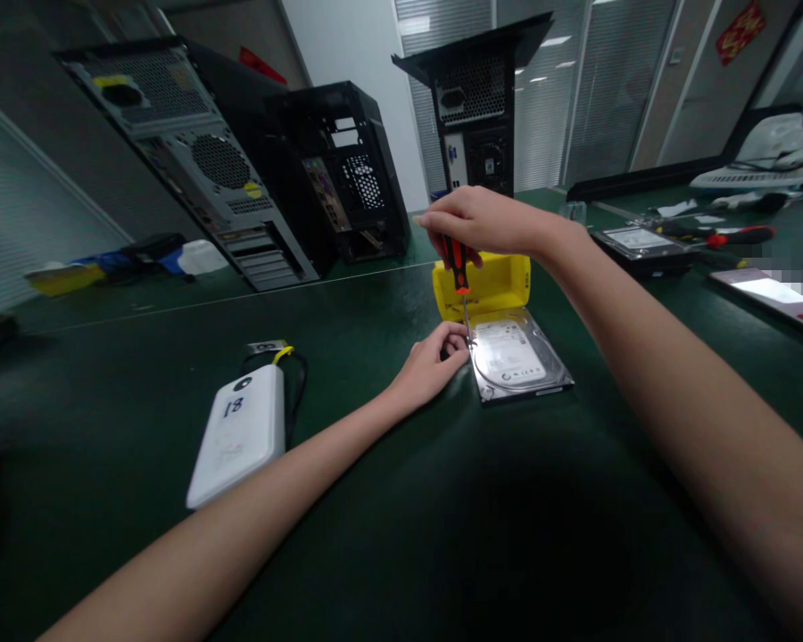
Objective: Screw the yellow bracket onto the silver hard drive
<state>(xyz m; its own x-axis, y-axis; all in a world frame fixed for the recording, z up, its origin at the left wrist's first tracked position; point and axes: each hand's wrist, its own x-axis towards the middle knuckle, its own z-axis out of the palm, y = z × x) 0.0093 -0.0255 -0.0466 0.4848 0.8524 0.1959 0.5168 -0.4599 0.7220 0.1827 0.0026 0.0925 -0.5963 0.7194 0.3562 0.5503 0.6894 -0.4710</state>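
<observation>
My right hand is closed around the handle of a red and black screwdriver, held upright with its shaft pointing down. The tip meets the left edge of a hard drive, which lies flat with its white label up. At that same edge my left hand has its fingers curled near the screwdriver tip; whether they pinch something small there is hidden. Just behind the drive stands a yellow plastic box, partly covered by my right hand.
A white power bank marked 18, with a black cable, lies to the left. Computer cases stand along the back. On the right are another hard drive, red-handled pliers and a phone-like slab.
</observation>
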